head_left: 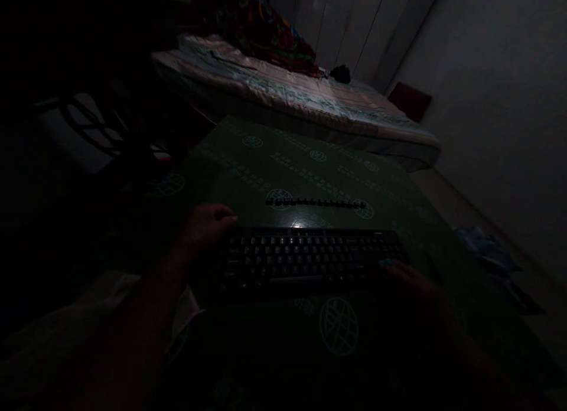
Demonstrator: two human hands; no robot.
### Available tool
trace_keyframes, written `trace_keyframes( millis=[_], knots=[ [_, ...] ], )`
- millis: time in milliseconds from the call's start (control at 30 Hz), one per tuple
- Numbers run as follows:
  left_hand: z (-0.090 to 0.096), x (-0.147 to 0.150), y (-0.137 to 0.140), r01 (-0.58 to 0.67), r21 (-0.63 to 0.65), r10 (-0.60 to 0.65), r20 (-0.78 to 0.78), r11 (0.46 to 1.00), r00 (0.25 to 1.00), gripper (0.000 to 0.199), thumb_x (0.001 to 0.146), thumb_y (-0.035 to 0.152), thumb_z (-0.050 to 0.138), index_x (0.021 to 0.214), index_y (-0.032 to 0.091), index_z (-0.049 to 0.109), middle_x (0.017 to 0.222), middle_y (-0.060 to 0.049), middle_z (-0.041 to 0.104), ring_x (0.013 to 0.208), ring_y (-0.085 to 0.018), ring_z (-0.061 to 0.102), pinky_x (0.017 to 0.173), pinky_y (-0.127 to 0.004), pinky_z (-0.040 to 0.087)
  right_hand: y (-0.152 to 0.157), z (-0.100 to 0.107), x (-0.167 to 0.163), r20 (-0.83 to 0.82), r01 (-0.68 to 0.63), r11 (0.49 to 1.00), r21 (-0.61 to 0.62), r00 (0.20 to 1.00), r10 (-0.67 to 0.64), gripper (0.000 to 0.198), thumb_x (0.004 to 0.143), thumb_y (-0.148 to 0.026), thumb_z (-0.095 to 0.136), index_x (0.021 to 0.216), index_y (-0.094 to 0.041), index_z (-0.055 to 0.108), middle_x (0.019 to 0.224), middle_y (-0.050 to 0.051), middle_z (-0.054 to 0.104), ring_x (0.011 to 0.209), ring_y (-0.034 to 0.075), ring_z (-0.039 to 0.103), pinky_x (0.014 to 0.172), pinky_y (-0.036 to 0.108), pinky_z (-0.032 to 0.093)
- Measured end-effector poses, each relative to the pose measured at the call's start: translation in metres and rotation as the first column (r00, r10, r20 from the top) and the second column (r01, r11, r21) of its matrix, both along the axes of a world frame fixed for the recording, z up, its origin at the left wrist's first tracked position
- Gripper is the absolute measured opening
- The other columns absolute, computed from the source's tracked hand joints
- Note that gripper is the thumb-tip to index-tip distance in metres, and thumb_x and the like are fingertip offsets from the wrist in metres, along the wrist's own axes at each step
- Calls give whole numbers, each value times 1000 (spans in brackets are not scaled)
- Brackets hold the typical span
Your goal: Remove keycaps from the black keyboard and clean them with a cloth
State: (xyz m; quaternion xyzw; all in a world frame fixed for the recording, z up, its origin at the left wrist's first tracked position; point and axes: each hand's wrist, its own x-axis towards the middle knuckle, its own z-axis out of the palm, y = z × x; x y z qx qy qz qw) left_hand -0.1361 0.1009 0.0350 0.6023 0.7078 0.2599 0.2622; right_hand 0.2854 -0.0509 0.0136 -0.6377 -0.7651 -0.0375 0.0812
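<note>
A black keyboard lies on the green patterned table in front of me. Beyond its far edge, small black pieces that look like keycaps form a line. At the keyboard's far left corner is my left hand, fingers curled and closed against the edge; darkness hides the exact contact. My right hand is over the keyboard's right end, fingers closed on a small bluish thing, perhaps a cloth, that touches the keys there.
A bed with a striped mattress stands behind the table, a dark flowered blanket on it. Pale fabric lies beside my left forearm. To the right, bluish cloth lies beyond the table's edge. A dark chair-like frame is at left.
</note>
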Motion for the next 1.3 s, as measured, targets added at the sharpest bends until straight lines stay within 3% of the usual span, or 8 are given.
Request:
trace_keyframes(
  millis=[167, 267, 500, 633, 767, 933, 1100, 1300],
  knots=[
    [-1, -2, 0, -17, -19, 17, 5, 1000, 1000, 29, 63, 40, 56, 79, 20, 69, 95, -5, 71, 84, -24, 65, 76, -30, 52, 43, 0, -30, -63, 128, 979, 158, 991, -119, 43, 78, -10, 41, 115, -18, 60, 123, 13, 60, 106, 23, 61, 82, 33, 53],
    [1, -2, -2, 2, -11, -2, -5, 1000, 1000, 29, 62, 40, 55, 78, 20, 69, 94, -5, 71, 83, -24, 65, 75, -30, 52, 55, -6, -52, -48, 93, 978, 187, 995, -86, 37, 76, -8, 44, 105, -19, 63, 112, 10, 65, 102, 22, 62, 82, 32, 52],
    [1, 0, 0, 15, -9, -15, -22, 1000, 1000, 30, 62, 40, 53, 77, 19, 68, 93, -6, 71, 84, -25, 64, 77, -32, 51, 23, 4, -76, -73, -77, 977, 199, 993, 93, 39, 74, -5, 42, 101, -22, 64, 107, 7, 66, 94, 19, 64, 74, 29, 54],
    [0, -1, 0, 30, 1, -30, -42, 1000, 999, 29, 62, 40, 53, 75, 19, 68, 93, -6, 71, 86, -25, 64, 79, -30, 50, 33, 9, -90, -129, -62, 970, 235, 987, 94, 35, 76, -9, 43, 103, -21, 64, 108, 9, 65, 94, 21, 63, 74, 31, 54],
    [1, 0, -2, 26, -19, -26, -25, 1000, 999, 30, 63, 38, 53, 78, 18, 68, 91, -6, 71, 85, -24, 64, 77, -29, 50, 41, -4, -103, -143, -94, 964, 247, 981, 133, 30, 80, -11, 46, 101, -19, 64, 108, 11, 66, 98, 22, 62, 80, 35, 53],
    [-2, 0, -1, 30, -7, -30, -23, 1000, 999, 26, 64, 37, 54, 78, 19, 68, 93, -4, 71, 87, -23, 64, 77, -27, 49, 12, -22, -111, -91, -217, 897, 386, 958, 271, 33, 84, -10, 39, 104, -16, 64, 114, 16, 65, 109, 25, 59, 84, 40, 53],
    [-4, -1, -1, 33, -6, -33, -27, 999, 999, 28, 65, 36, 54, 80, 18, 69, 92, -5, 71, 83, -22, 65, 76, -29, 50, 0, -12, -115, -29, -391, 836, 384, 900, 434, 33, 85, -10, 41, 108, -16, 63, 115, 13, 65, 110, 21, 60, 84, 31, 54],
    [-4, -1, -3, 35, 53, -34, -14, 998, 999, 23, 64, 33, 57, 77, 18, 70, 89, -5, 72, 82, -23, 65, 74, -29, 50, 35, -3, -125, -126, -195, 902, 385, 957, 260, 29, 85, -13, 41, 101, -15, 66, 109, 15, 66, 101, 24, 63, 80, 36, 56]
  ],
)
